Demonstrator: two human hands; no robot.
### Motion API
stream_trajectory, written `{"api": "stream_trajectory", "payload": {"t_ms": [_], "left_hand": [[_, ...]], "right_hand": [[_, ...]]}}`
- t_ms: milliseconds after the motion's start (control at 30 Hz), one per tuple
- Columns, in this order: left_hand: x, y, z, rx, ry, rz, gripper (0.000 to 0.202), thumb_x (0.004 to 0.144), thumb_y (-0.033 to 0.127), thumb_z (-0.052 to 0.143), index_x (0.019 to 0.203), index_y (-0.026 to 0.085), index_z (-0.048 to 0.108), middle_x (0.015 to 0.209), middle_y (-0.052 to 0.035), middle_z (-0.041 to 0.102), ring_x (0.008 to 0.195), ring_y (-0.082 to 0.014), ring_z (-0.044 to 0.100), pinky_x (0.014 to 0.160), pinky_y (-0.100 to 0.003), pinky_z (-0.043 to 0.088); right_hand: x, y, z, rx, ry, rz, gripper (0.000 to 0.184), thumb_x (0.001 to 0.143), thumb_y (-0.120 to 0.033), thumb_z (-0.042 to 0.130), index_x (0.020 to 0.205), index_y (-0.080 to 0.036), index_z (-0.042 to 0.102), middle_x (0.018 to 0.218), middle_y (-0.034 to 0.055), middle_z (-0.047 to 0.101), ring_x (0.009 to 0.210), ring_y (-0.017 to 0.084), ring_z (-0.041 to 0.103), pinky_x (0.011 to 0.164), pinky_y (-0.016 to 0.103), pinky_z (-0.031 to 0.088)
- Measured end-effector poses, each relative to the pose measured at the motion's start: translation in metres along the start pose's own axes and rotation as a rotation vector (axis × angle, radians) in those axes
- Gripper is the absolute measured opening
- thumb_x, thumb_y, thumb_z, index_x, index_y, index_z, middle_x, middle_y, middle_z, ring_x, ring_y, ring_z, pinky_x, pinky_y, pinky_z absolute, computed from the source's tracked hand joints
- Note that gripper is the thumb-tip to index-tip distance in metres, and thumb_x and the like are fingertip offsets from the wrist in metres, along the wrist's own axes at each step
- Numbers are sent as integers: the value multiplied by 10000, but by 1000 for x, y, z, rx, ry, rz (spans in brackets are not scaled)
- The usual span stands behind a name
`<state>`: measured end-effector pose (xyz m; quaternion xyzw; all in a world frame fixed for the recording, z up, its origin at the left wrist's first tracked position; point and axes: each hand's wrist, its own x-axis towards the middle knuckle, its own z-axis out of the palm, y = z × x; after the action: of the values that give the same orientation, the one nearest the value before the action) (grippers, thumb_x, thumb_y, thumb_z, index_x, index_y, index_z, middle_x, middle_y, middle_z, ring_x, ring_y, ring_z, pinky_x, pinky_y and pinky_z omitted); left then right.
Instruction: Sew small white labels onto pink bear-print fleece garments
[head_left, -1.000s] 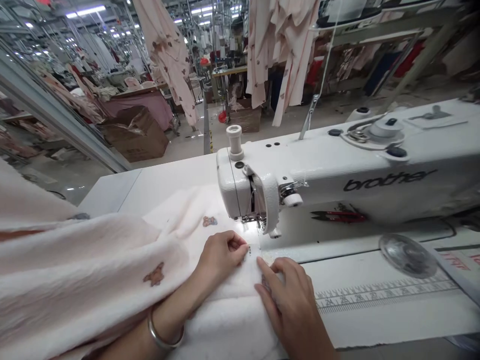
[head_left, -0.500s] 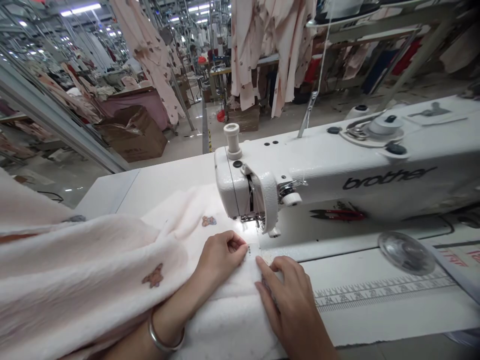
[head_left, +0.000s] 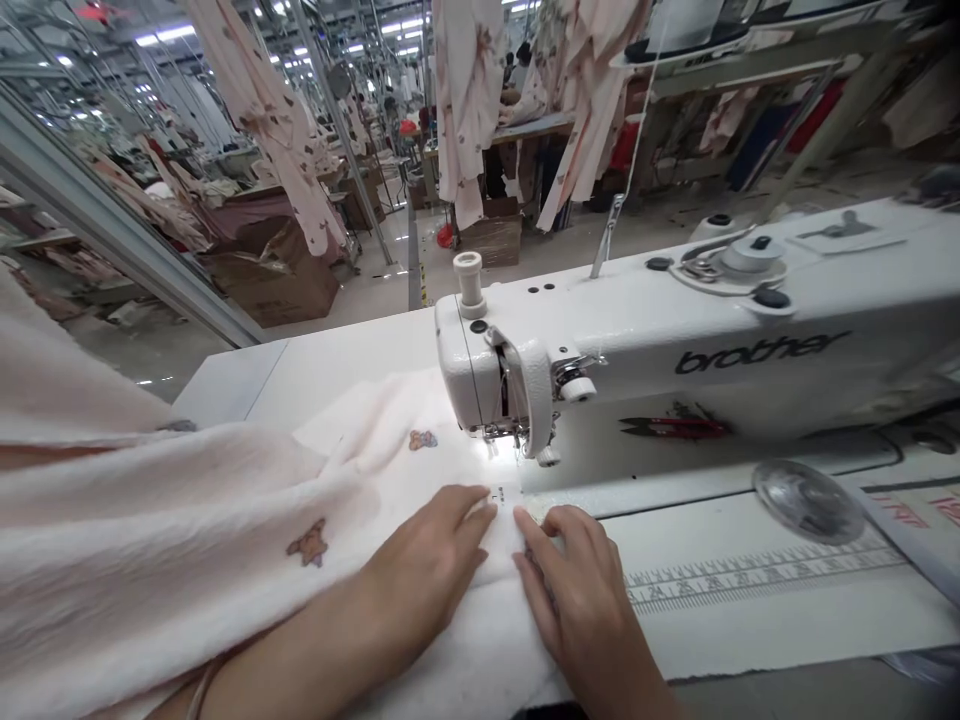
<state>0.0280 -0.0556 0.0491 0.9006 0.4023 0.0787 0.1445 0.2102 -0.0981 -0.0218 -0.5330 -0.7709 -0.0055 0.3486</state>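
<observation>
A long garment workshop runs back under strip lights. Pale printed garments hang from rails and a cardboard box stands on the floor, all well behind the sewing machine. The machine sits on a white counter, and its arm carries the one word that reads clearly, "brother", in dark lower-case letters. A pale pink fleece fabric printed with small bear motifs lies in front of the machine's head, with one edge under the lit needle area. Its bulk is heaped to the left of the machine, probably so the weight does not drag on the part beneath the needle. The left hand lies palm down on the fabric just in front of the needle, fingers straight and together, gripping nothing. The right hand rests beside it, fingers slightly bent and only their tips pressing the cloth's edge, also closed on nothing. The two hands bracket the line in front of the needle, which seems meant to keep the soft pile flat and square there. Between their fingertips sits a small white tab with dark marks too small to read. Red thread snips lie under the machine's arm, likely kept there for easy reach. A printed ruler strip with blurred numbers runs along the counter in front of the machine, and a clear round disc lies just behind it. Red lettering at the machine's far right is illegible.
</observation>
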Motion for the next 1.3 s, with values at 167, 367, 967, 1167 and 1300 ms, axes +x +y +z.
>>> {"api": "stream_trajectory", "payload": {"t_ms": [167, 367, 967, 1167, 1300], "left_hand": [[-8, -8, 19, 177, 13, 245, 481, 935, 90, 398, 1413, 83, 340, 1453, -173, 392, 1386, -250, 318, 1095, -411, 416], [-8, -14, 24, 211, -9, 263, 557, 879, 64, 417, 1428, 44, 321, 1493, -188, 317, 1412, -253, 256, 1129, -396, 369], [-6, -15, 26, 249, -74, 255, 600, 848, 74, 402, 1440, 43, 308, 1503, -183, 298, 1414, -274, 242, 1129, -410, 359], [-6, -14, 27, 241, -60, 269, 601, 827, 71, 422, 1420, 41, 329, 1483, -202, 325, 1398, -294, 271, 1106, -419, 388], [-3, -24, 27, 230, -56, 264, 612, 820, 76, 426, 1420, 42, 314, 1473, -207, 341, 1390, -297, 289, 1094, -433, 400]], "right_hand": [[-1, 0, 0, 7, 15, 2, 277, 919, -128, 469, 1174, -90, 570, 969, 118, 486, 966, 250, 483, 740, 363, 404], [0, 0, 1, -11, 22, -7, 281, 917, -134, 467, 1172, -82, 574, 986, 130, 493, 982, 263, 487, 749, 373, 410], [-1, -1, -2, 17, 8, 0, 286, 915, -129, 464, 1180, -91, 564, 977, 126, 501, 979, 256, 492, 762, 378, 441], [49, 43, -7, -1, -128, -44, 254, 934, -124, 378, 920, -169, 628, 916, 80, 597, 895, 181, 569, 733, 296, 504], [96, 71, 23, -122, -120, -120, 210, 932, -172, 456, 802, -161, 621, 831, 53, 623, 777, 152, 592, 704, 293, 504]]}}
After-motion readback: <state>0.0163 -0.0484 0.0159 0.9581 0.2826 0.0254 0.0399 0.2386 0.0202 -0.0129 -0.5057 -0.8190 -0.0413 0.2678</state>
